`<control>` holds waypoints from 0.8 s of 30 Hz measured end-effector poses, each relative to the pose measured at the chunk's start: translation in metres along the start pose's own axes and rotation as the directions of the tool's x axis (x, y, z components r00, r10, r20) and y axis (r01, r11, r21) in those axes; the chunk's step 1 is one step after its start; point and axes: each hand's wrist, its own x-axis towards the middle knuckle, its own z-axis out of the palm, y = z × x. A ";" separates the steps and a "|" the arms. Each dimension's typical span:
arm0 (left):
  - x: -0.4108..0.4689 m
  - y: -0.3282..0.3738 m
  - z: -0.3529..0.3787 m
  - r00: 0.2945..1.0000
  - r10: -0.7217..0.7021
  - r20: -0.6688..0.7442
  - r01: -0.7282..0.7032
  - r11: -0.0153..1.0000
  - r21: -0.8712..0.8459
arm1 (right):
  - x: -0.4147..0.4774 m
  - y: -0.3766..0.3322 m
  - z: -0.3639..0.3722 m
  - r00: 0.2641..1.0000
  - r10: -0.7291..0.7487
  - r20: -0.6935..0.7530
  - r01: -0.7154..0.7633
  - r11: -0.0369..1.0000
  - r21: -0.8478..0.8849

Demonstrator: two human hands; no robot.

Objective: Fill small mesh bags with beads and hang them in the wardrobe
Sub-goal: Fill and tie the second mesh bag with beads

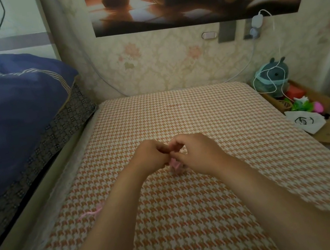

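Orange-and-white checked cloth covers the table (179, 111), and near its middle both hands meet. The left hand's fingers (160, 148) and the right hand's fingers (177, 143) are curled inward, tips almost touching, and seem to pinch the top of a small pink mesh bag (175, 164). The bag hangs just below and between them, its body down on or just above the cloth; the blur does not show which. Its long axis runs from the fingertips toward the person, so I judge the mouth is what both hands are working, either spreading it or drawing it shut. No beads can be made out. The left hand (151, 155) and right hand (197, 152) are equally near the bag. A loose pink string (91, 213) lies well apart, toward the table's left edge, beside the left forearm. Beyond that edge is a blue quilt (14, 106); off the far right corner sits a plush toy (272, 78).
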 end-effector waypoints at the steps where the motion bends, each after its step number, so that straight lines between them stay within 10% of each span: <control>1: 0.001 0.000 0.000 1.000 0.002 -0.012 -0.001 1.000 0.026 | 0.001 0.001 0.000 0.999 -0.037 0.003 0.037 0.995 -0.090; 4: 0.003 0.003 0.001 0.999 0.028 -0.025 -0.026 0.996 0.084 | 0.005 0.003 -0.002 0.995 -0.100 0.018 0.101 0.965 -0.240; 14: 0.008 0.006 0.004 0.996 0.090 -0.023 -0.085 0.980 0.182 | 0.012 0.052 -0.013 0.975 0.174 -0.139 -0.166 0.984 0.067; 24: 0.013 0.009 0.008 0.992 0.082 0.092 -0.089 0.994 0.066 | 0.019 0.074 0.013 0.959 0.266 0.094 -0.254 0.959 -0.123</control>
